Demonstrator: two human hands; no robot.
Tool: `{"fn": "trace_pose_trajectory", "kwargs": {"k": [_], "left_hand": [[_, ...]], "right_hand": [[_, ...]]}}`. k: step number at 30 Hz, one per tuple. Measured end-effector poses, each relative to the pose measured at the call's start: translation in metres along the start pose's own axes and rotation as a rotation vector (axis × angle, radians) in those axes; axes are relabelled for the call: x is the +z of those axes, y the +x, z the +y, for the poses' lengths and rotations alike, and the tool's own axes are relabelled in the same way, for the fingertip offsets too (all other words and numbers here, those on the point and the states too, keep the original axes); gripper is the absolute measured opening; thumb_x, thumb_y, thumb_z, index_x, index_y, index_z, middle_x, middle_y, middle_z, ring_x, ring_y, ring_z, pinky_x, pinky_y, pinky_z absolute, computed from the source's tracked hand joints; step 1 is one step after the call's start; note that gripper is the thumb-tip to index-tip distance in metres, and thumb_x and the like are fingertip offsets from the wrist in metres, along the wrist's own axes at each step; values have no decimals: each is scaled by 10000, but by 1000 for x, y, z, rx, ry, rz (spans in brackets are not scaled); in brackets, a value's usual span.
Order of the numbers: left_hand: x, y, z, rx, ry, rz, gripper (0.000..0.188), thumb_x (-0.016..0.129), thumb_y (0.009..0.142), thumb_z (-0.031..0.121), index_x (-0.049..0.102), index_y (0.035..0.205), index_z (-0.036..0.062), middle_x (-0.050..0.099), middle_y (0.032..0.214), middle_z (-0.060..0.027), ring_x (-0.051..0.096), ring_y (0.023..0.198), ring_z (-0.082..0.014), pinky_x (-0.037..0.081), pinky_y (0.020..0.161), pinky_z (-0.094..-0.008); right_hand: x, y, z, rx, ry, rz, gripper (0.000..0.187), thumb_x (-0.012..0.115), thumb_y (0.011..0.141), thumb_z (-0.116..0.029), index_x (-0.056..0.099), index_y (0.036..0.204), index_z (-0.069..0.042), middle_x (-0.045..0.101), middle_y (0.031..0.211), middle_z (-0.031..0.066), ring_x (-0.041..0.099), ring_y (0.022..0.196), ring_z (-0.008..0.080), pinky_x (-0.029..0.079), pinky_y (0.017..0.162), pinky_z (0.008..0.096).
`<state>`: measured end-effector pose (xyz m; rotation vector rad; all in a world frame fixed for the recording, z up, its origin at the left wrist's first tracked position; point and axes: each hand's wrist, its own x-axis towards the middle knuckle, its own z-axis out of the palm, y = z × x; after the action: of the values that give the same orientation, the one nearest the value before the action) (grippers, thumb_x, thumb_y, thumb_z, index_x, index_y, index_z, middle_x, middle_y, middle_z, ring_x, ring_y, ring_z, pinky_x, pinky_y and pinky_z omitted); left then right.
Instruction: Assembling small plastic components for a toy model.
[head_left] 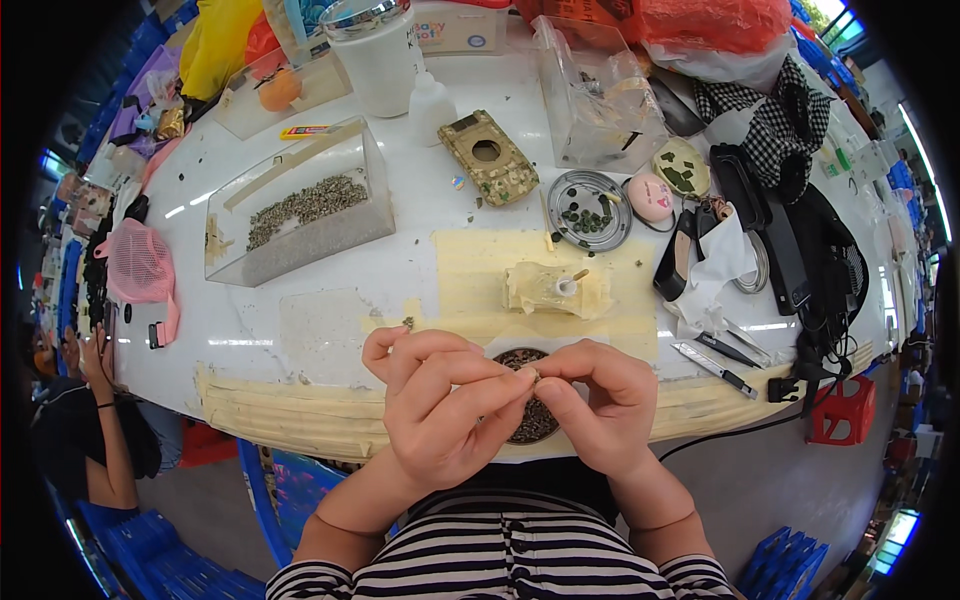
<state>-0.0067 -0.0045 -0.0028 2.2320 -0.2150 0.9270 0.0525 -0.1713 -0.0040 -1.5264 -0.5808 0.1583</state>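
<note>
My left hand (445, 405) and my right hand (603, 400) meet at the fingertips near the table's front edge. Thumb and forefinger of each pinch one tiny tan-green piece (532, 376), mostly hidden by the fingers. Right below them is a round dish of small brown bits (535, 425), partly covered by both hands. A tiny camouflage-coloured part (408, 322) lies beyond my left fingers. Farther off, a tape-covered block (530, 292) with a short white tube stands on masking tape. Behind it lies a camouflage toy tank hull (490, 160) with a round hole.
At left, a clear box (300, 255) holds many small grey-green parts. A metal tin (590, 240) of dark green pieces stands right of the hull. A utility knife (715, 370) and tweezers (748, 342) lie at right. A white bottle (430, 110) stands behind. Another person's hand (95, 360) shows far left.
</note>
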Motion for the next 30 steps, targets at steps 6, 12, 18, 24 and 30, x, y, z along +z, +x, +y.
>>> {"fn": "trace_pose_trajectory", "kwargs": {"k": [6, 12, 18, 24, 30], "left_hand": [[1, 0, 0, -6, 16, -1, 261, 824, 660, 81, 758, 897, 169, 643, 855, 70, 576, 876, -174, 270, 928, -415], [-1, 1, -1, 3, 16, -21, 255, 828, 668, 74, 737, 893, 153, 653, 870, 48, 562, 872, -197, 301, 882, -403], [-1, 0, 1, 4, 11, -16, 248, 838, 691, 103, 758, 913, 180, 651, 863, 69, 567, 873, -175, 280, 921, -412], [-1, 0, 1, -16, -62, -14, 245, 841, 701, 122, 772, 925, 195, 649, 858, 82, 572, 874, -160, 267, 953, -404], [-1, 1, 0, -23, -54, -20, 235, 836, 709, 129, 770, 926, 192, 647, 855, 76, 570, 874, -163, 268, 944, -396]], "right_hand": [[2, 0, -1, -236, -226, 94, 171, 796, 783, 19, 733, 941, 1, 724, 852, 110, 702, 723, 183, 547, 670, 256], [8, 1, 0, -344, -271, 114, 190, 794, 773, 36, 728, 947, -3, 723, 857, 106, 698, 718, 195, 545, 649, 268], [3, -3, 2, -32, -23, 52, 87, 727, 870, 6, 708, 952, 28, 715, 846, 86, 653, 705, 120, 514, 645, 235], [2, -2, -8, 181, 178, -63, 113, 570, 984, -10, 653, 965, 64, 691, 905, 78, 618, 813, 96, 494, 737, 233], [4, -3, -2, 117, 193, 3, 60, 655, 941, -2, 687, 955, 47, 700, 847, 63, 636, 765, 92, 507, 687, 229]]}}
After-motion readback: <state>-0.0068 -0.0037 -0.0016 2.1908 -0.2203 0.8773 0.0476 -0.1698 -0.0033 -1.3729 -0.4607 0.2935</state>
